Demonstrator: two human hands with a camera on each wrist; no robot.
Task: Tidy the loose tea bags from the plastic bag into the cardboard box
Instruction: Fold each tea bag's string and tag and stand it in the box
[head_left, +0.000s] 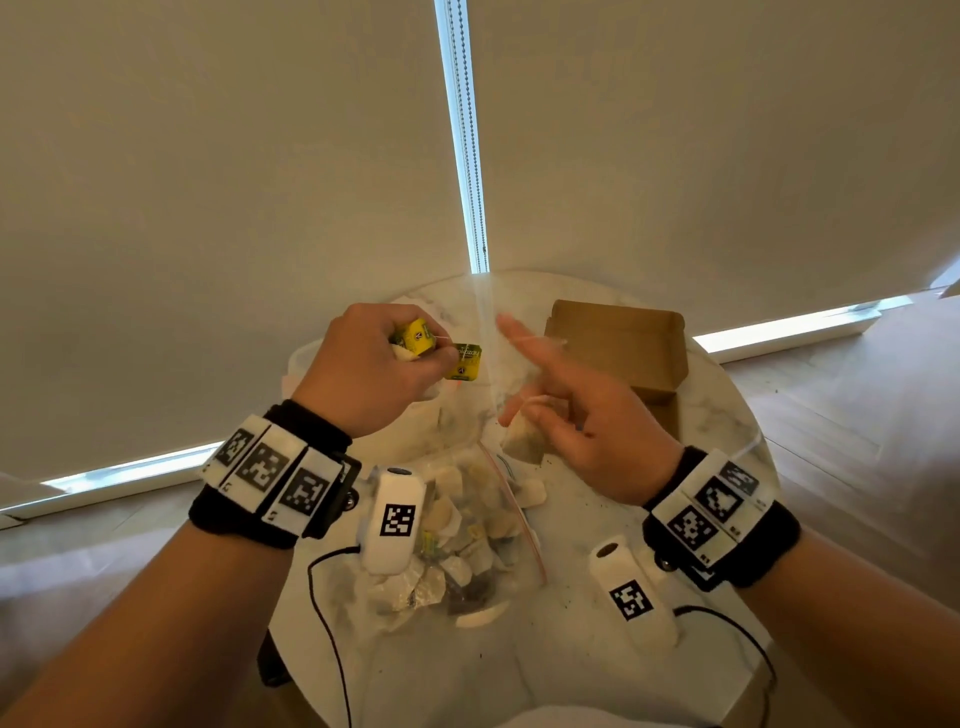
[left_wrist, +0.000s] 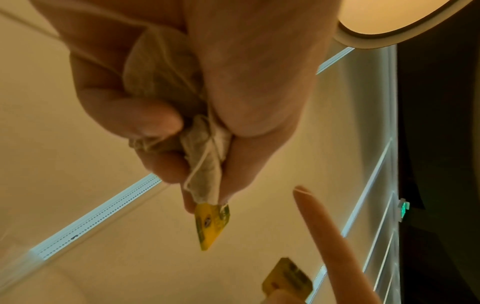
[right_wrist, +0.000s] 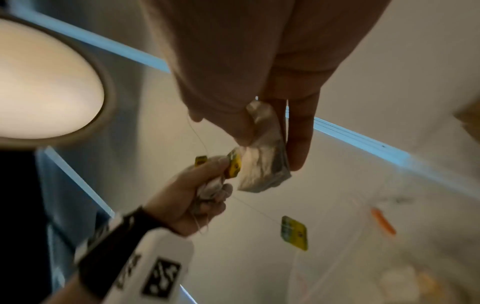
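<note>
Your left hand (head_left: 363, 364) is held above the far part of the round marble table (head_left: 597, 639), its grip curled tight round a small bunch of tea bags (left_wrist: 166, 82). The left-wrist view shows the crumpled paper pouches and their strings pressed between thumb and fingers, with one yellow tag (left_wrist: 211, 224) sticking out past the fingertips. In the head view a second yellow tag (head_left: 464, 362) sits just beside the left thumb.

Your right hand (head_left: 576, 410) is raised near the left one, index finger stretched out straight. Its grip is partly closed: the thumb and the other fingers pinch a single tea bag (right_wrist: 262, 148), which hangs down from them. A thin string runs across between your two hands.

The clear plastic bag (head_left: 467, 551) lies open on the table below your wrists, with many loose tea bags inside it; a few pale ones lie at its mouth. The cardboard box (head_left: 618, 343) stands open at the far right of the table, just beyond your right hand. I cannot tell what is inside it.
</note>
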